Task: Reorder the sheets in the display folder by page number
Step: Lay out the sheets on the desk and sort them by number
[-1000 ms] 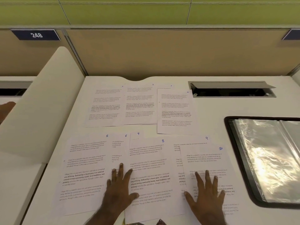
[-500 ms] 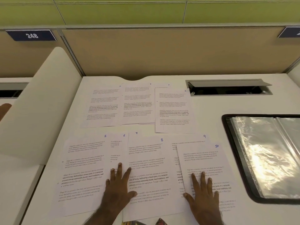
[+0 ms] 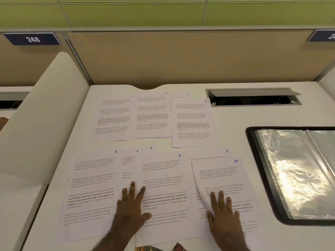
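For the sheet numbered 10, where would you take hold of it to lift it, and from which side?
Sheet 10 lies flat on top of sheet 9, with the right hand pressing on it. Its left edge looks slightly lifted near the fingers, so a pinch grip there, coming from the left, probably suits best.

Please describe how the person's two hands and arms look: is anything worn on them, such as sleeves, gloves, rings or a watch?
Both hands are bare: the left hand and the right hand wear no gloves, and no rings show on the fingers. The wrists and the short parts of the forearms in view are bare too, with no watch, no bracelet and no sleeve. Anything worn higher up lies outside the picture.
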